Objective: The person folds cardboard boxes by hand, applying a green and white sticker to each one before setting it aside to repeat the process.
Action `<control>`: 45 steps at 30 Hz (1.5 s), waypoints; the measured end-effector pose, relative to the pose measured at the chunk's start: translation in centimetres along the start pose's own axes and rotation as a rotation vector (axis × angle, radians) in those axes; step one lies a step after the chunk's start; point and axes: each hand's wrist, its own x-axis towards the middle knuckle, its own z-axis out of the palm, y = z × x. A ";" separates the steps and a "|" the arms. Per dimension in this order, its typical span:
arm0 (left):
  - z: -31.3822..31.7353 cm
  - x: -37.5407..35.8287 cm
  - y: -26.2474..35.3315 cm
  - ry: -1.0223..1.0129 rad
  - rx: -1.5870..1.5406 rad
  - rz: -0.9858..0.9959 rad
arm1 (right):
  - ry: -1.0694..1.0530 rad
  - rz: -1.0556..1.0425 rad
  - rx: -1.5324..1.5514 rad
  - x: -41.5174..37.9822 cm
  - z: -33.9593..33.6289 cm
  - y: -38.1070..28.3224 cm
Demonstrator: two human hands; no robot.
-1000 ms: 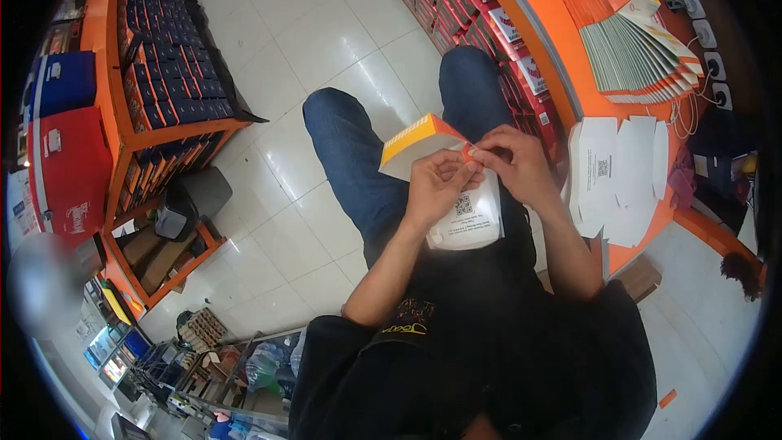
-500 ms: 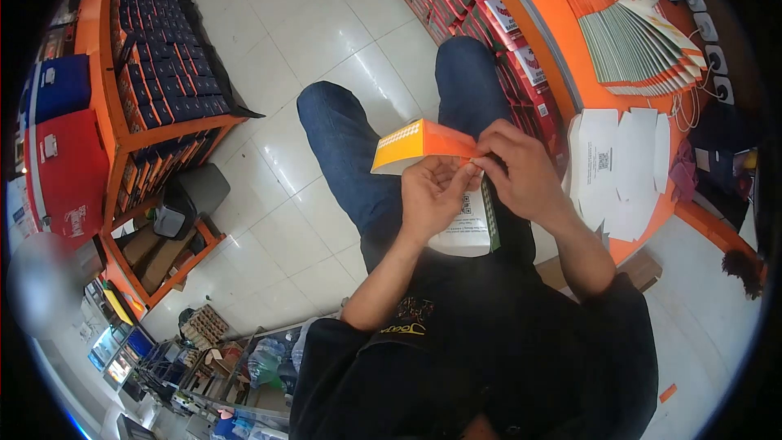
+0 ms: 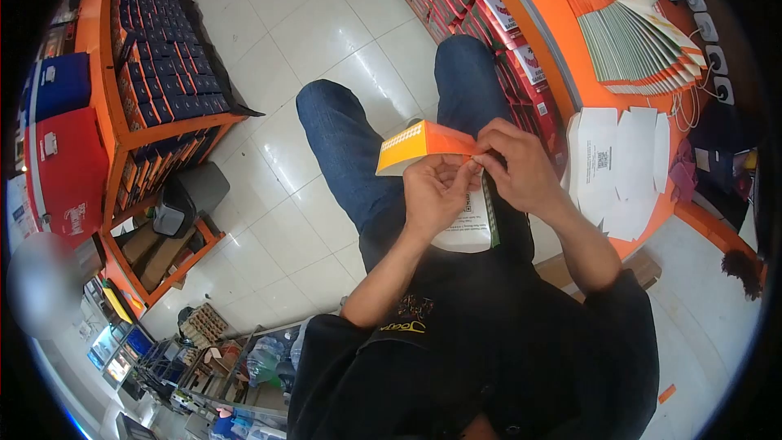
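Note:
A folded cardboard piece (image 3: 408, 147), yellow and orange outside with a white underside, is held above my lap. My left hand (image 3: 436, 195) pinches it from the near side, fingers curled under it. My right hand (image 3: 511, 165) grips its right end, thumb and fingertips meeting my left fingertips. Between the two hands the fingers hide the edge being held. Below them a white printed panel with a green edge (image 3: 470, 228) shows a code and small text; whether it joins the yellow part is hidden.
Unfolded white cartons (image 3: 611, 171) lie on the orange counter at right, below a fanned stack of cartons (image 3: 643, 49). Charging cables hang beside them. Dark boxes (image 3: 167, 73) fill a shelf at left; red boxes (image 3: 456, 0) stand beyond my right knee.
The yellow and orange piece has tilted slightly and shifted a little to the right. Both hands keep nearly the same pinching hold.

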 end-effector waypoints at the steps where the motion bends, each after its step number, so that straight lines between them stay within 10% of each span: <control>1: 0.0 0.0 0.1 -0.002 -0.002 0.006 | 0.003 0.010 0.018 0.1 0.0 0.1; 45: -0.1 0.1 -1.8 -0.097 -0.039 -0.126 | -0.107 0.157 0.227 -0.8 -0.1 2.2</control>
